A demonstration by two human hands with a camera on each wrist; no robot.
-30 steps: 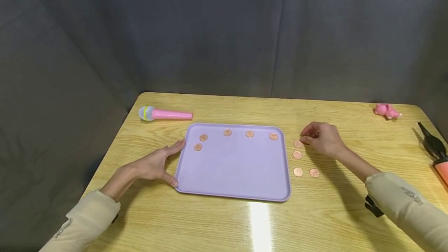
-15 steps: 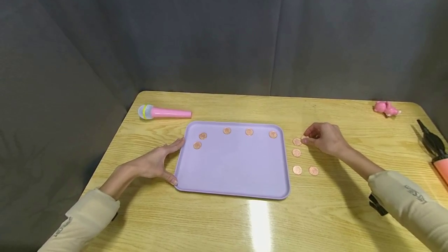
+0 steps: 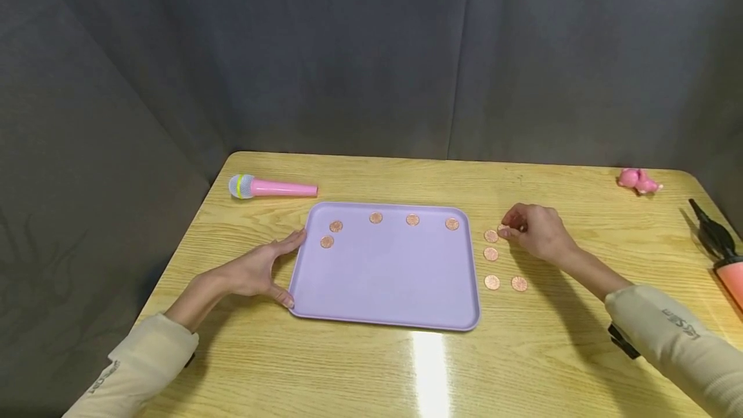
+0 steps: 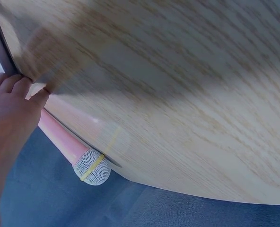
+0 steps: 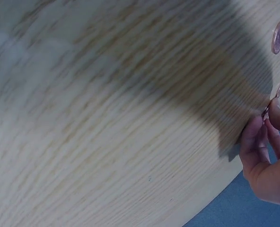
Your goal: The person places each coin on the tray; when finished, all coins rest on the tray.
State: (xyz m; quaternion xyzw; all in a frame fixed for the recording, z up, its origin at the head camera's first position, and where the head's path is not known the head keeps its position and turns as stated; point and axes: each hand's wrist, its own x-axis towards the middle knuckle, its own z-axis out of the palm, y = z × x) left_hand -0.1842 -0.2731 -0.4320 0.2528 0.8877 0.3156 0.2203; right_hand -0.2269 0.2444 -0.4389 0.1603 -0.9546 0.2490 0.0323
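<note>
Lilac rectangular tray point(image 3: 383, 269) with a low rim lies flat on the light wood-grain bench point(image 3: 360, 373), centre of the head view. Left grip point(image 3: 252, 274): fingers extended, thumb spread, braced against the tray's left rim, fingertips near its upper-left corner, thumb near its lower-left. Holding nothing. Right grip point(image 3: 536, 231): we see thumb and fingertips pinching a round copper-coloured coin point(image 3: 502, 228), right of the tray's upper-right corner. Right wrist view has the same pinch at the right edge of frame; we can't tell if that coin touches the bench.

Four bench coins point(image 3: 492, 282) lie flat right of the tray: one just beside the pinch, one just below it, then a pair side by side lower down. We count five tray coins point(image 3: 412, 219): two at upper left, three spaced along the top.

Pink-handled microphone point(image 3: 284, 188), grey mesh head, yellow band: upper left of bench. Small pink figurine point(image 3: 638, 180): upper right. Black-tipped coral device point(image 3: 731, 276): cut off at right edge. Dark grey cloth point(image 3: 348, 50) fills the top.
</note>
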